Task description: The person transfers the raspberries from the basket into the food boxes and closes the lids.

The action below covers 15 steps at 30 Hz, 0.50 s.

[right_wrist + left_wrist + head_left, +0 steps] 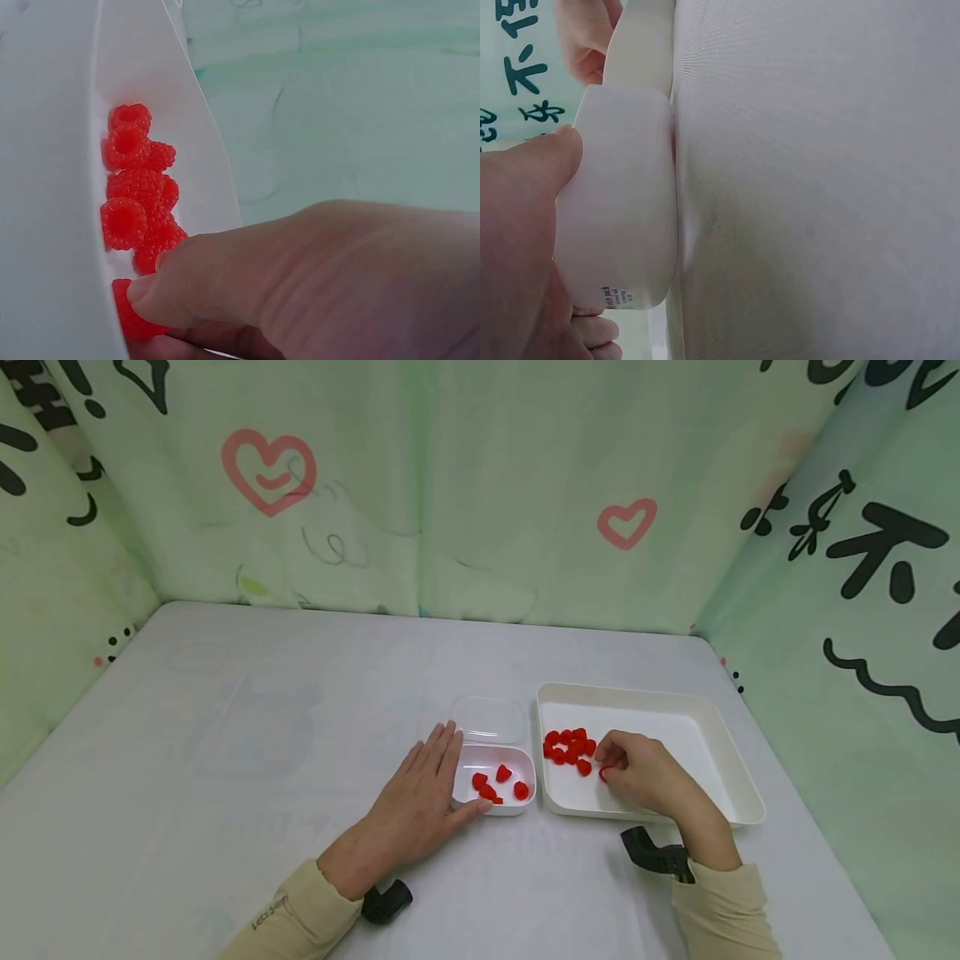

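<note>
My right hand (641, 772) reaches into a white tray (720, 735) and pinches one raspberry (131, 315) between thumb and fingers. Several more raspberries (573, 747) lie clustered at the tray's left end, some with their hollow side showing in the right wrist view. To the left stands a small white container (622, 202) with several raspberries (487, 791) inside. Against its left side rests my left hand (420, 793), fingers straight, the thumb across the near rim.
A clear lid (487, 718) lies directly behind the small container. The tray stands close to the container's right side. A white cloth covers the table (225, 735), and green printed curtains (480, 485) hang around its back and sides.
</note>
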Each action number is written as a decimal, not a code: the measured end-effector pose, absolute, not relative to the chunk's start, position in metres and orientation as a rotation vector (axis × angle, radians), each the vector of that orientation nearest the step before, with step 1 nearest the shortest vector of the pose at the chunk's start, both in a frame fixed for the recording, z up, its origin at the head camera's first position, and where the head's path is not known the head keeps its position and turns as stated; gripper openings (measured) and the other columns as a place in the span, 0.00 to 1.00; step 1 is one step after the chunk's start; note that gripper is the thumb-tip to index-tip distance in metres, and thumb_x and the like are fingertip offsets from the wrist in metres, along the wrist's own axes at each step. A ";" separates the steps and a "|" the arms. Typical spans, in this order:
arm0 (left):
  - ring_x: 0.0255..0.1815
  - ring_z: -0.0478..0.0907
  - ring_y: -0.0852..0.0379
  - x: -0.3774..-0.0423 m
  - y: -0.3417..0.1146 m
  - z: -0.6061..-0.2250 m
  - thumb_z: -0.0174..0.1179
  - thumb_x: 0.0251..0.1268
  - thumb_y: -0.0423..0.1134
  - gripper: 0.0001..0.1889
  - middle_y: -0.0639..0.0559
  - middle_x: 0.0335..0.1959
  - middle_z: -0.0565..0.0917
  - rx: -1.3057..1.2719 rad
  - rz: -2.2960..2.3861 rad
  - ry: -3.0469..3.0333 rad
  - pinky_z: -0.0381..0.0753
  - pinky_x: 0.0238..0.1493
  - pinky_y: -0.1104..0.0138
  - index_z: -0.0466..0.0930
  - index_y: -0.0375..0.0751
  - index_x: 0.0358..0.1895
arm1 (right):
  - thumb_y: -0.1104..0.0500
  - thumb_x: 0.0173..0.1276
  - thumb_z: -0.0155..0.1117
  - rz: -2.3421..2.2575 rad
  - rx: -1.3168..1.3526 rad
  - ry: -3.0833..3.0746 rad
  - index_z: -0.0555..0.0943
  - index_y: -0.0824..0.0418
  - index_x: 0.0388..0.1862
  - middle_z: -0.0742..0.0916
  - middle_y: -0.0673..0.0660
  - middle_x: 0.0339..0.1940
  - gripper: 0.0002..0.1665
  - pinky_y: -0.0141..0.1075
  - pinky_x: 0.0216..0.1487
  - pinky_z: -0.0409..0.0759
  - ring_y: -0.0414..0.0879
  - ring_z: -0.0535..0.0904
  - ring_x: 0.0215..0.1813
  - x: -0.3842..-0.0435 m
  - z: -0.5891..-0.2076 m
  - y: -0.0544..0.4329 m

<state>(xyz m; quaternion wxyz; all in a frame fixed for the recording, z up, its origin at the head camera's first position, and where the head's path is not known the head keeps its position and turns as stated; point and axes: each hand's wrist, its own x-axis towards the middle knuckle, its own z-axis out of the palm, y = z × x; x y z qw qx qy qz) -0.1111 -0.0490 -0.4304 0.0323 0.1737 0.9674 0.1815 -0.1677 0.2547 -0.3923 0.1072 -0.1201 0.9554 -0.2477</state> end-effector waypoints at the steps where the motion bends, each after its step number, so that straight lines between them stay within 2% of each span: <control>1: 0.83 0.44 0.47 -0.111 -0.049 -0.431 0.57 0.65 0.65 0.51 0.44 0.82 0.49 0.533 0.560 2.978 0.52 0.80 0.50 0.46 0.38 0.80 | 0.70 0.62 0.61 -0.730 -0.350 2.812 0.79 0.63 0.38 0.83 0.55 0.33 0.07 0.37 0.41 0.77 0.47 0.76 0.37 -0.168 -0.392 0.255; 15: 0.83 0.44 0.47 -0.111 -0.049 -0.431 0.55 0.65 0.66 0.50 0.44 0.82 0.50 0.541 0.568 2.982 0.52 0.80 0.50 0.46 0.38 0.80 | 0.68 0.65 0.63 -0.837 -0.393 2.905 0.80 0.63 0.41 0.86 0.54 0.35 0.06 0.39 0.44 0.80 0.48 0.82 0.40 -0.167 -0.384 0.251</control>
